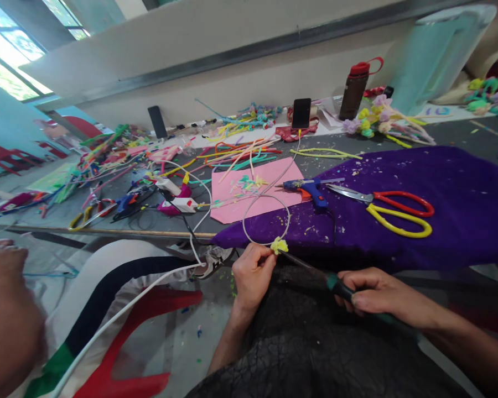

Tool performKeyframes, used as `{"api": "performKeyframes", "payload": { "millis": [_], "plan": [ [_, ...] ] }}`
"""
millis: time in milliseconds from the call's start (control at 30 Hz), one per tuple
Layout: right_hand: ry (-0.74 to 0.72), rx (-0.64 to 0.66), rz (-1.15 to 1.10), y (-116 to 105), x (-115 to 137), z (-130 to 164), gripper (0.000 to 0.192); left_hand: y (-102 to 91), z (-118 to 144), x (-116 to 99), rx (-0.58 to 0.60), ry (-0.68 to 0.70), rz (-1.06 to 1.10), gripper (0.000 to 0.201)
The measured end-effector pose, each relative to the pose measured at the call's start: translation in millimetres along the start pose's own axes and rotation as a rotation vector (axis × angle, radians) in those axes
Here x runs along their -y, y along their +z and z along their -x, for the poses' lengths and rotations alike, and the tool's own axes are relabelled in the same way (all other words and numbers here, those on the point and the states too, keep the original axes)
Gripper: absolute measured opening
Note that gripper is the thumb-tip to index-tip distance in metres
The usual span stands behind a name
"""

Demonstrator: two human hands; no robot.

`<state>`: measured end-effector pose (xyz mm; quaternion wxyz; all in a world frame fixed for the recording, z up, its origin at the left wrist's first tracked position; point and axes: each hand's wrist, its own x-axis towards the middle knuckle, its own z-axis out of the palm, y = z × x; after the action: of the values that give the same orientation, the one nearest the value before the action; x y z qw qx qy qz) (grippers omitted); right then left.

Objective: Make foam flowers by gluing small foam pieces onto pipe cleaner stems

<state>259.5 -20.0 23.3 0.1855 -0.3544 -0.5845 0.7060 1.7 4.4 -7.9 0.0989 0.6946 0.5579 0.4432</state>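
Dark textured fabric (299, 348) fills the nearest part of the view, across the person's lap, with a red plastic chair (145, 337) and a speckled pale floor to its left. Beyond it runs a long grey table (460, 132) set against a pale wall, with bright windows at the far left. A purple cloth (460, 193) covers the table's near right part and hangs over its near edge. On the cloth lie red-and-yellow scissors (392, 213) and a blue glue gun (311, 190); a pink sheet (253, 193) lies just left of them. Farther left the table is crowded with coloured pipe cleaners (240, 152) and tools. Two phones lean at the wall, and a dark bottle with a red cap (354, 88) stands at the far right.

At the table's near edge, the left hand (253, 273) pinches a small yellow piece (279, 245) fixed on a thin wire ring (266, 218), which rises over the cloth. The right hand (382, 296) is closed around a green-handled tool (336, 284), its dark tip touching the yellow piece. The hands are near each other, below the cloth's edge.

Bare cloth lies between ring and scissors. A blurred arm of another person (8, 320) sits at the near left.
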Motion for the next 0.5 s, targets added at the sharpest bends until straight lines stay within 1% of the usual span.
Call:
{"api": "performKeyframes", "payload": {
  "millis": [233,433,500],
  "plan": [
    [0.051,0.046,-0.224,-2.3,-2.8,-1.3,0.035,0.2,0.5,1.9,-0.003,0.003,-0.02,0.006],
    [0.087,0.035,-0.379,1.7,2.8,-2.3,0.032,1.2,0.7,3.5,-0.007,0.019,-0.014,0.006],
    [0.085,0.036,-0.39,2.9,5.4,-3.3,0.033,1.5,0.5,3.3,-0.005,0.013,-0.005,0.006]
  ]
}}
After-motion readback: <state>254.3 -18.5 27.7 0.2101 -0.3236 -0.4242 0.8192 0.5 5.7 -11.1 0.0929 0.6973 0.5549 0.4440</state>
